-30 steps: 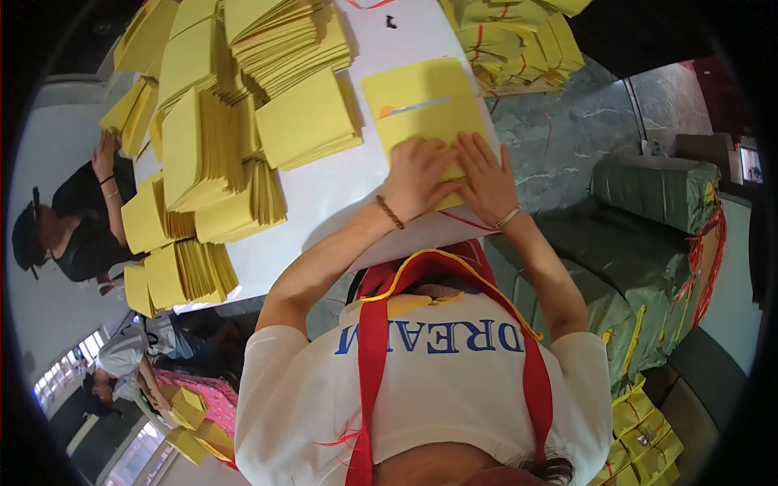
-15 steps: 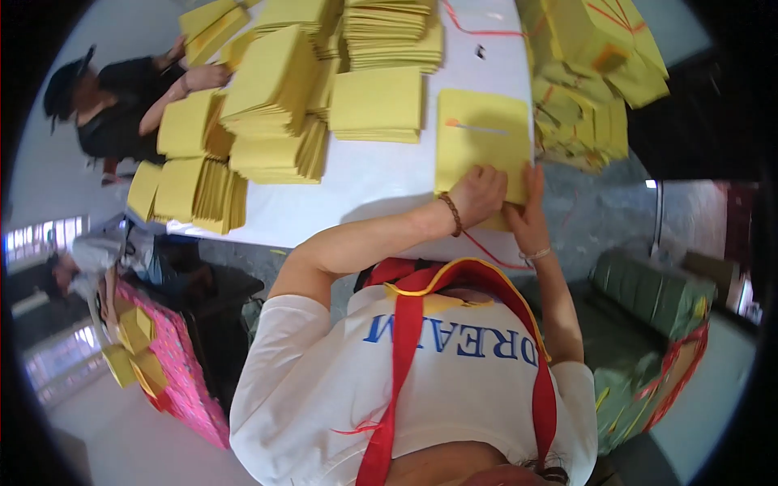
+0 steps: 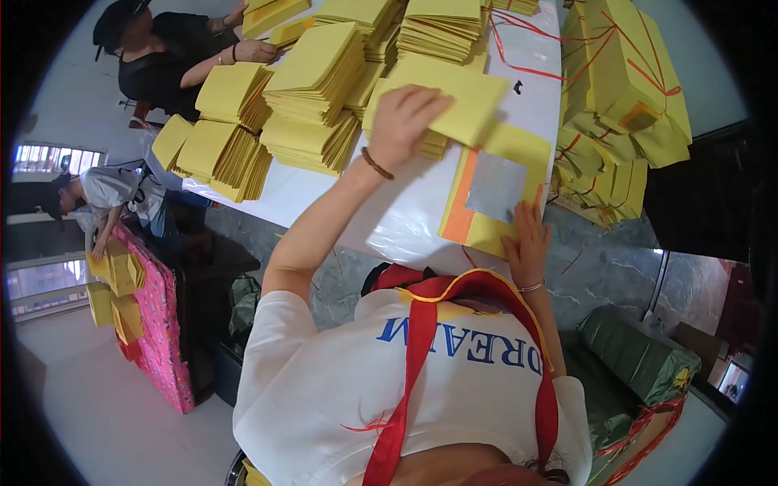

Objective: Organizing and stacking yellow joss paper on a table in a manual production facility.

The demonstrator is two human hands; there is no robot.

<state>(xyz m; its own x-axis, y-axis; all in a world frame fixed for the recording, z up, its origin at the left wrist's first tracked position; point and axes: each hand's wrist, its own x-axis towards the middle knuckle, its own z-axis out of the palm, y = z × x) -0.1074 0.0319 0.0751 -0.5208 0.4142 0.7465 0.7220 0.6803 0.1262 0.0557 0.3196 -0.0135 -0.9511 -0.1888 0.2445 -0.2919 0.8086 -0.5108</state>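
My left hand (image 3: 409,121) is closed on the near side of a folded yellow paper packet (image 3: 474,93). That packet is tilted and slightly blurred, above a low pile of similar packets (image 3: 435,146). My right hand (image 3: 528,245) rests with fingers stretched out along the right edge of a flat yellow sheet (image 3: 489,231). This sheet lies near the table's right corner. On it are a silver-grey rectangle (image 3: 496,188) and an orange strip (image 3: 460,194) along its left side.
Tall stacks of folded yellow paper (image 3: 312,77) fill the white table's (image 3: 312,198) far left. Red string (image 3: 519,69) lies at the far edge. Tied yellow bundles (image 3: 620,73) stand to the right, green wrapped bales (image 3: 640,352) lower right. Two people (image 3: 166,53) work on the left.
My left hand has moved from the table corner up and left, now with a yellow packet. A sheet with a silver rectangle now shows there. My right hand has flattened; the view has shifted.
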